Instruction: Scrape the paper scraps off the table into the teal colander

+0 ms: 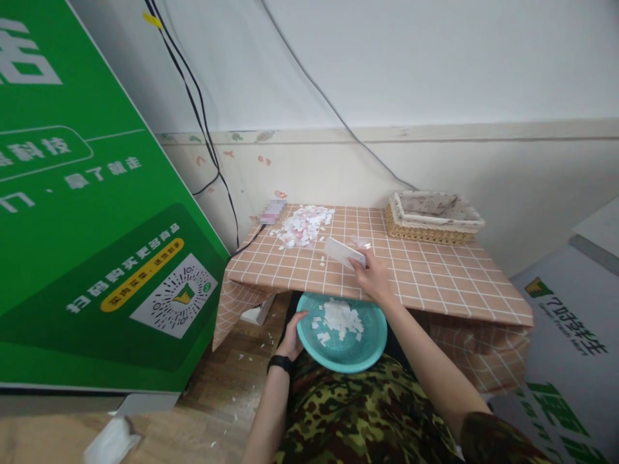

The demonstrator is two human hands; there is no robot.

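My left hand (293, 336) grips the left rim of a teal plastic basin (345, 363), held at my lap just below the table's front edge. White paper scraps (342, 318) lie in a loose heap inside it. Over the table, my right hand (371, 274) is closed on one end of a flat white card-like piece (341, 251), whose free end points left. A pile of white and pinkish paper scraps (304, 225) spreads on the checked cloth beyond that piece. Close behind my right hand sits a small clear plastic bit (360, 243).
The table wears a brown checked cloth (435, 277). A wicker basket (428, 233) with a fabric lining stands at the back right. A phone-like object (273, 211) with a cable lies back left. A green printed panel (97, 225) rises at left; scraps litter the wooden floor (222, 399).
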